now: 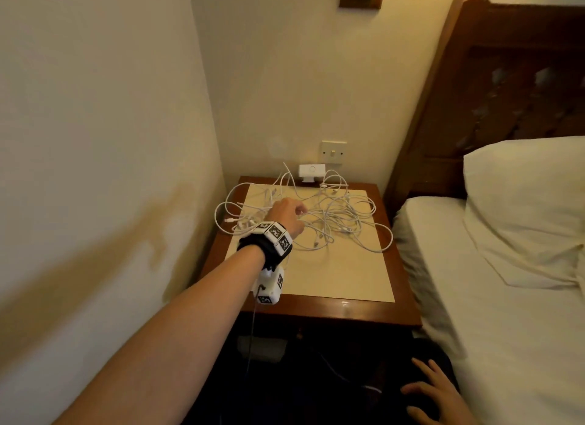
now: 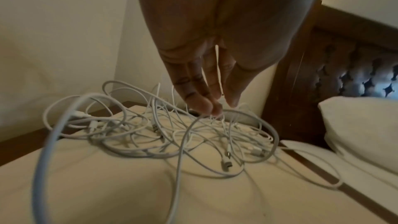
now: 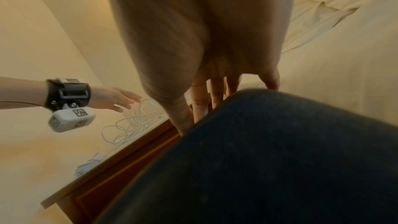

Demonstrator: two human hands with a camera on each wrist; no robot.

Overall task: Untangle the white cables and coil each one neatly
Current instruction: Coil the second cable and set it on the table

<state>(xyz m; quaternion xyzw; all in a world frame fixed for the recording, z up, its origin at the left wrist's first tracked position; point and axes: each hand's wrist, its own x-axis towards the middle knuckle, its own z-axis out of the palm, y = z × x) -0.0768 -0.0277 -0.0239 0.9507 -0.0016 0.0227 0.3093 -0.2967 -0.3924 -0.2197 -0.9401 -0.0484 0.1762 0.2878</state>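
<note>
Cables: the white cables [image 1: 319, 219] lie in one loose tangle on a cream mat [image 1: 335, 276], loops crossing over each other, several plug ends showing among them; one loop hangs over the mat's left edge, another reaches toward the right edge.
Left hand: the left hand [image 1: 286, 215] is stretched out over the middle of the tangle, fingers [image 2: 200, 101] straight and pointing down, their tips at the top strands; whether they actually touch a strand cannot be told. It holds nothing.
Right hand: the right hand [image 1: 435, 393] lies flat with fingers spread on a dark-clothed knee [image 3: 280, 159], well apart from the cables.
Support: the mat covers a wooden bedside table [image 1: 402, 314] set in the corner.
Behind: a small white charger [image 1: 311, 171] stands at the wall under a wall switch [image 1: 334, 152].
Right side: a bed with a white pillow [image 1: 522, 209] and a carved wooden headboard [image 1: 506, 76].
</note>
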